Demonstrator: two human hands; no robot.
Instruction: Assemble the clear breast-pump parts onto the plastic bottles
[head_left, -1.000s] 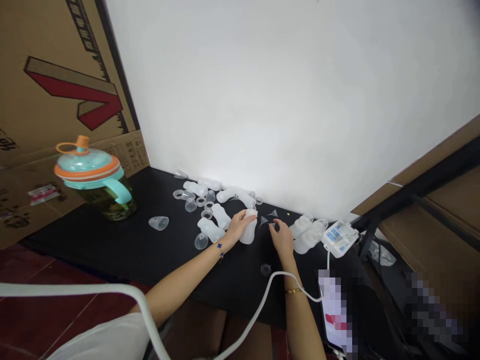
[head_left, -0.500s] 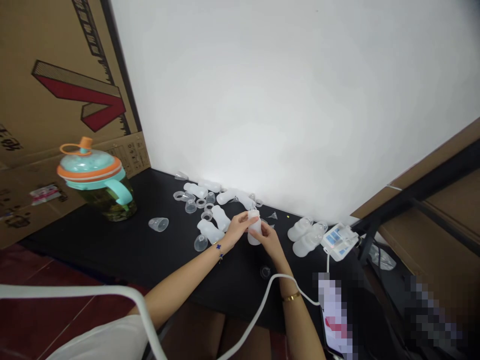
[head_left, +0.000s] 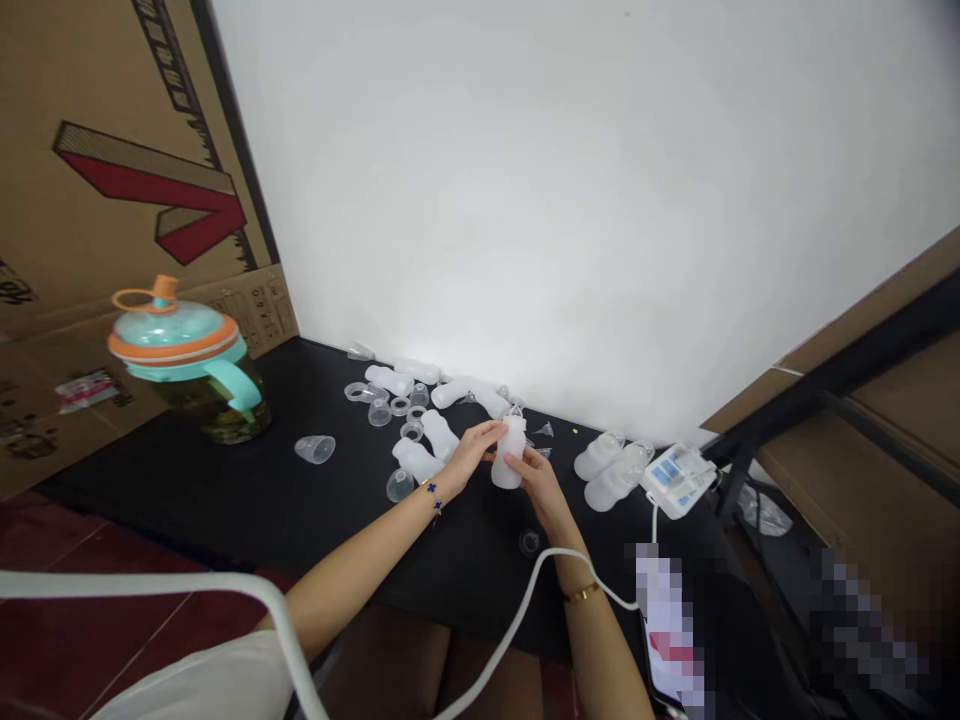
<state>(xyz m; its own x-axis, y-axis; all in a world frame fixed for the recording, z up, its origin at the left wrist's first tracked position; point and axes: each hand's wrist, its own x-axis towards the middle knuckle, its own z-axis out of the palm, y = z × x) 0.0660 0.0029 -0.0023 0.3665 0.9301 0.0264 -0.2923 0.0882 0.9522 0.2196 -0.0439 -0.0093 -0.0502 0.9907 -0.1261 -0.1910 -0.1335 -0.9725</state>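
A: hands status?

B: both on one white bottle (head_left: 509,462) — left hand (head_left: 471,452) has its fingers at the neck, right hand (head_left: 543,485) wraps the lower body, thumb in front. Narrow grip on both sides, bottle between them

A: where's the bottle?

B: roughly upright, mid-table, in front of the person. Can't tell if its base touches the black table (head_left: 322,520)

A: left of it?

B: two loose bottles (head_left: 427,448) lying just beside the left hand, clear dome cap (head_left: 400,485) next to the nearer one, clear rings (head_left: 412,430) behind. More bottles and caps along the white wall (head_left: 525,200)

A: right?

B: two capped bottles (head_left: 619,478) lying side by side, just beside a white box (head_left: 679,480). Clear funnel-shaped piece (head_left: 545,430) beyond the right hand, small round clear piece (head_left: 529,542) near the right wrist

A: rest?

B: teal-and-orange jug (head_left: 184,350) far left by the cardboard (head_left: 45,220), phone (head_left: 671,630) at right — screen pixelated. White cable (head_left: 517,610) crosses the right forearm
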